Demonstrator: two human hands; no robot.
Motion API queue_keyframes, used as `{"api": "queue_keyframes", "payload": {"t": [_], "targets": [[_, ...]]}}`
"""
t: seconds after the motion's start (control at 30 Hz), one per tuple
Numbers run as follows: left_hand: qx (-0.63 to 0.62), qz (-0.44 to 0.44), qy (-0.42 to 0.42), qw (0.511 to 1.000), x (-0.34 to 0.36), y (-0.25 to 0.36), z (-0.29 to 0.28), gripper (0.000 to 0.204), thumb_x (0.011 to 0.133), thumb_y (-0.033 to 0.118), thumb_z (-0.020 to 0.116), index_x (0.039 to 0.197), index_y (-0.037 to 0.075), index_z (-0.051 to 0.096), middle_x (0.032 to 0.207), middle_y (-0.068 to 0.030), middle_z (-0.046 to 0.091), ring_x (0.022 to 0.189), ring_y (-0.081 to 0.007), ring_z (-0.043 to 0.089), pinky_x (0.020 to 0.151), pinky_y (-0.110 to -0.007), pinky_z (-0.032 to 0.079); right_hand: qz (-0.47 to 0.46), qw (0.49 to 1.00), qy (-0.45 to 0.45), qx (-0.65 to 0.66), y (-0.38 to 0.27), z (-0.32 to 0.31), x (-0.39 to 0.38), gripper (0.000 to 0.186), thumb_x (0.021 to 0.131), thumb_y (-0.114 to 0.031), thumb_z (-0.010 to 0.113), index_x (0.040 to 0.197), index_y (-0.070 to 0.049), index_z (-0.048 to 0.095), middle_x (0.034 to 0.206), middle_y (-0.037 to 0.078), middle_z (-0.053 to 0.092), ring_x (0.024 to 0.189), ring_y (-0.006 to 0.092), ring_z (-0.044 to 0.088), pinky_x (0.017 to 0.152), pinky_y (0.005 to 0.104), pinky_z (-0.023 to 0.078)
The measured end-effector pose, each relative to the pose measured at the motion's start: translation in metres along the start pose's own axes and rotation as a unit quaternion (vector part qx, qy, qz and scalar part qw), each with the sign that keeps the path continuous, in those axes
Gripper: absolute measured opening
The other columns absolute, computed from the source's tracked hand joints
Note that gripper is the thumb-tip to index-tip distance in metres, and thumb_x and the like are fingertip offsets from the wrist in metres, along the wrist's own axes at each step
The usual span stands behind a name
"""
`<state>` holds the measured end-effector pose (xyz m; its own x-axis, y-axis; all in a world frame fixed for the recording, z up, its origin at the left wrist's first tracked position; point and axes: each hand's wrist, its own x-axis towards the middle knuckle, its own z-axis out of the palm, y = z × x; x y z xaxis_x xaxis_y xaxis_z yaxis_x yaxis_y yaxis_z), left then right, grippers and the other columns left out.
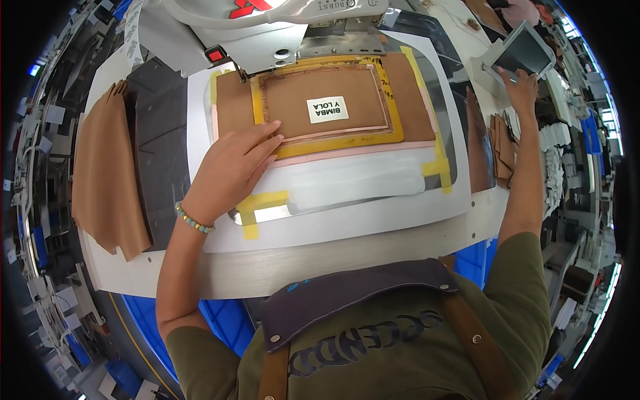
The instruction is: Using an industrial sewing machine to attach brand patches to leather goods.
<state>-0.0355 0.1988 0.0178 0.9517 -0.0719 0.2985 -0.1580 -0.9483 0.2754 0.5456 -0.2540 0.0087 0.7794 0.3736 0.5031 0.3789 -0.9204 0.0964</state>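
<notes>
My left hand [235, 167] lies flat, fingers together, on the lower left corner of a brown leather piece [320, 100] held in a yellow-taped frame [347, 141] under the sewing machine head [267, 27]. A small white label [327, 110] sits in the middle of the leather. My right hand [522, 90] reaches far right, its fingers touching the lower edge of a grey control screen [523, 52]. Neither hand grips anything.
A stack of brown leather pieces [107, 173] lies at the left on the white table [320, 257]. More small brown pieces [503, 150] rest at the right. A red button [215, 55] sits on the machine. Blue crates [220, 320] stand below the table edge.
</notes>
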Motion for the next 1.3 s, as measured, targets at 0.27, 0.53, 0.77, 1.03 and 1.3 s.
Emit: {"api": "queue_keyframes", "payload": {"t": [0.27, 0.53, 0.77, 1.03, 1.3], "targets": [[0.045, 0.024, 0.012, 0.999, 0.026, -0.006, 0.025, 0.042, 0.097, 0.008, 0.073, 0.139, 0.003, 0.066, 0.152, -0.0118, 0.062, 0.139, -0.0329, 0.059, 0.110, -0.045, 0.050, -0.102, 0.983, 0.113, 0.101, -0.086, -0.037, -0.032, 0.076, 0.096, -0.057, 0.074, 0.150, -0.006, 0.059, 0.164, 0.038, 0.037, 0.155, 0.0512, 0.033, 0.126, 0.0540, 0.032], [0.075, -0.004, 0.015, 0.997, 0.061, -0.017, 0.047, 0.055, 0.103, 0.022, 0.069, 0.154, 0.004, 0.055, 0.168, -0.0177, 0.044, 0.153, -0.0424, 0.042, 0.125, -0.052, 0.037, -0.395, 0.866, -0.088, 0.293, -0.265, -0.137, -0.139, 0.054, 0.107, -0.028, 0.065, 0.156, -0.009, 0.053, 0.169, 0.010, 0.045, 0.160, 0.0292, 0.034, 0.132, 0.0480, 0.026], [0.088, -0.009, -0.007, 0.996, 0.061, -0.015, 0.044, 0.055, 0.104, 0.029, 0.068, 0.152, 0.005, 0.057, 0.162, -0.0207, 0.051, 0.149, -0.0430, 0.047, 0.122, -0.053, 0.038, -0.456, 0.834, -0.126, 0.284, -0.286, -0.107, -0.166, 0.045, 0.108, -0.018, 0.058, 0.151, -0.008, 0.057, 0.165, 0.006, 0.051, 0.157, 0.0255, 0.041, 0.129, 0.0536, 0.030], [0.108, -0.032, -0.037, 0.993, 0.051, -0.018, 0.035, 0.060, 0.101, 0.026, 0.071, 0.156, 0.008, 0.054, 0.165, -0.0151, 0.049, 0.147, -0.0372, 0.049, 0.118, -0.049, 0.038, -0.432, 0.838, -0.132, 0.307, -0.285, -0.106, -0.167, 0.041, 0.108, -0.018, 0.057, 0.148, -0.009, 0.060, 0.163, 0.006, 0.053, 0.156, 0.0254, 0.042, 0.129, 0.0534, 0.030], [0.091, 0.023, -0.022, 0.995, 0.063, -0.022, 0.038, 0.059, 0.101, 0.030, 0.071, 0.152, 0.005, 0.057, 0.164, -0.0189, 0.048, 0.151, -0.0406, 0.045, 0.121, -0.052, 0.037, -0.429, 0.832, -0.144, 0.320, -0.284, -0.107, -0.167, 0.041, 0.110, -0.020, 0.057, 0.149, -0.010, 0.060, 0.163, 0.004, 0.053, 0.156, 0.0245, 0.041, 0.130, 0.0514, 0.029]]}}
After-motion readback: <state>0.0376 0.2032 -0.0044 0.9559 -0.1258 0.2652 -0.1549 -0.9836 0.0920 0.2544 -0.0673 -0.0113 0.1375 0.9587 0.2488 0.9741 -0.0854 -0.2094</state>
